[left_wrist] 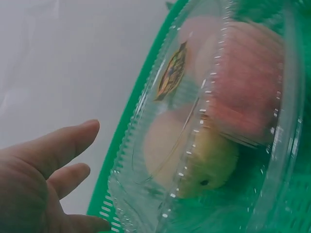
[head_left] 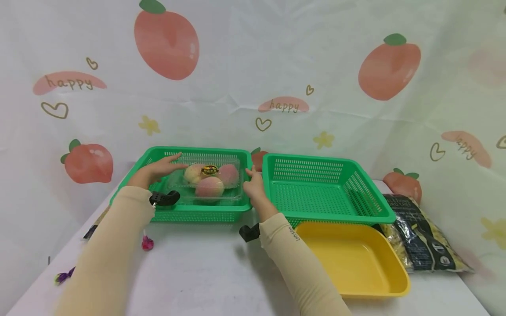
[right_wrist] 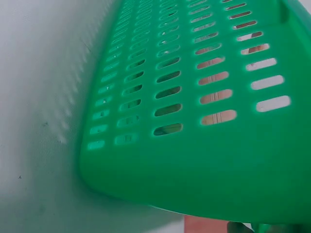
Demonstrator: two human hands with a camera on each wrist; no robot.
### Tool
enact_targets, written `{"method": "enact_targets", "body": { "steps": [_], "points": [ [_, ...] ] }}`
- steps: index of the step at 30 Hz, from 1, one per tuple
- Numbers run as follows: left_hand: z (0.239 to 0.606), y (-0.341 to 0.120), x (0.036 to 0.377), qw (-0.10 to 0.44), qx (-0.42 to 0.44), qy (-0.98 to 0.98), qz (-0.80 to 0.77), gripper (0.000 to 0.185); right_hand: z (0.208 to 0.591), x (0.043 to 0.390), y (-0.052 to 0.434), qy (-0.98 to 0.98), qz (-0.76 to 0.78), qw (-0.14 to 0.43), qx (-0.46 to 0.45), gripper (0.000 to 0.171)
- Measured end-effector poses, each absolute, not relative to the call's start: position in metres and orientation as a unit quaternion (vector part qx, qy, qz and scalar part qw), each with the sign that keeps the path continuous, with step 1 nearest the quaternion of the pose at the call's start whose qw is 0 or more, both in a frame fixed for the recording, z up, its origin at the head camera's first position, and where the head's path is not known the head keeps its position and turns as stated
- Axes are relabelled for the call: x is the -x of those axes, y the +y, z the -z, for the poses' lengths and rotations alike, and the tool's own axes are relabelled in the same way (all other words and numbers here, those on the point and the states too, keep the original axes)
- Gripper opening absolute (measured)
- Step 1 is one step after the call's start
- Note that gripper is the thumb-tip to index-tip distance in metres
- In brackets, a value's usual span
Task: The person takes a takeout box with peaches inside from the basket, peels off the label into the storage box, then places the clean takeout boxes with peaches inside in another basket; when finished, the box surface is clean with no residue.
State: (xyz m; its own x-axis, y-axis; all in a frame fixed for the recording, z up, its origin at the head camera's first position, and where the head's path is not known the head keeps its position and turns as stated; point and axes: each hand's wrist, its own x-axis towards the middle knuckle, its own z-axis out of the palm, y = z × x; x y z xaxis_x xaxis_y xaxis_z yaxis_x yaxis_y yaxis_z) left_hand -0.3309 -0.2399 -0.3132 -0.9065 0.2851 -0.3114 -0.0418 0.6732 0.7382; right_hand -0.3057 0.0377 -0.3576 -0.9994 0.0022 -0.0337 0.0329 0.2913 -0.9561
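Observation:
A clear plastic box (head_left: 235, 193) with a dark gold-edged label holds three pink-and-yellow peaches (head_left: 210, 187). It sits inside the left green basket (head_left: 197, 215). My left hand (head_left: 162, 169) is over the basket's left part, at the box's left side. In the left wrist view its fingers (left_wrist: 73, 141) are extended and apart from the box. My right hand (head_left: 254, 189) is at the basket's right rim with a finger pointing up; whether it touches the rim is unclear. The right wrist view shows a green basket's slotted wall (right_wrist: 194, 170), not the hand.
A second green basket (head_left: 312, 197) stands to the right, with a yellow tray (head_left: 352, 259) in front of it. A dark-labelled pasta bag (head_left: 423, 237) lies at the far right. Pink (head_left: 147, 242) and purple (head_left: 63, 276) wrapped sweets lie at the left.

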Motion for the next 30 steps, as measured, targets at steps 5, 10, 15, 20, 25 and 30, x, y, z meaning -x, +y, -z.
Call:
{"method": "enact_targets", "body": {
  "steps": [5,10,15,20,25,30],
  "points": [
    [0.327,-0.246,0.336,0.206,-0.032,0.867,-0.452,0.078,0.358,0.303,0.036,0.805,0.594,0.012,-0.009,0.058],
    [0.342,-0.254,0.340,0.202,-0.007,0.844,-0.497,0.078,0.360,0.304,0.035,0.797,0.604,0.011,-0.007,0.059],
    [0.349,-0.254,0.341,0.211,-0.015,0.839,-0.501,0.080,0.361,0.305,0.037,0.800,0.600,0.003,-0.011,0.059],
    [0.352,-0.249,0.340,0.212,-0.013,0.836,-0.506,0.084,0.360,0.305,0.037,0.804,0.595,-0.006,-0.014,0.059],
    [0.354,-0.248,0.339,0.219,-0.022,0.835,-0.504,0.083,0.360,0.304,0.036,0.808,0.589,-0.006,-0.015,0.058],
    [0.354,-0.251,0.339,0.230,-0.043,0.840,-0.489,0.080,0.360,0.304,0.036,0.805,0.592,-0.002,-0.015,0.058]
  ]
}}
